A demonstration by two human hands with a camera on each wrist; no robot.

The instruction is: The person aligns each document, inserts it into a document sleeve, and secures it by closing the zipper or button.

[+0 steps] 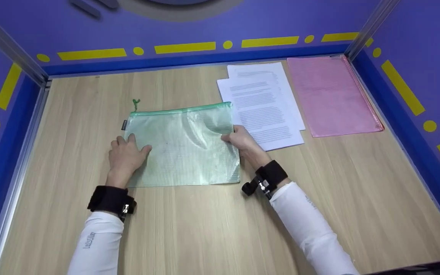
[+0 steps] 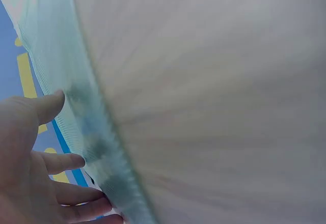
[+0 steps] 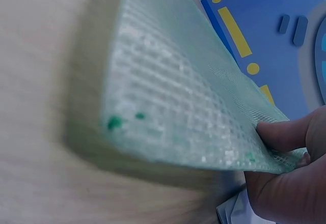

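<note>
Over the tabletop [image 1: 189, 229], both hands [image 1: 126, 158] [image 1: 246, 143] flank a green pouch [image 1: 178, 152].

The green pouch [image 1: 178, 156] looks like translucent plastic, glossy, with a gridded weave (rough-looking close up). The pink pouch [image 1: 334, 97] seems similar plastic, less shiny. The printed sheets [image 1: 260, 110] look like matt paper, the tabletop [image 1: 189, 229] smooth grained wood, the frame post [image 1: 372, 26] metal.

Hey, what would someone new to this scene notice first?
Probably the green pouch, near the middle of the table, its right edge pinched by the right hand. Next would come the bright pink pouch in the table's far right corner, then the printed papers just left of it.
</note>
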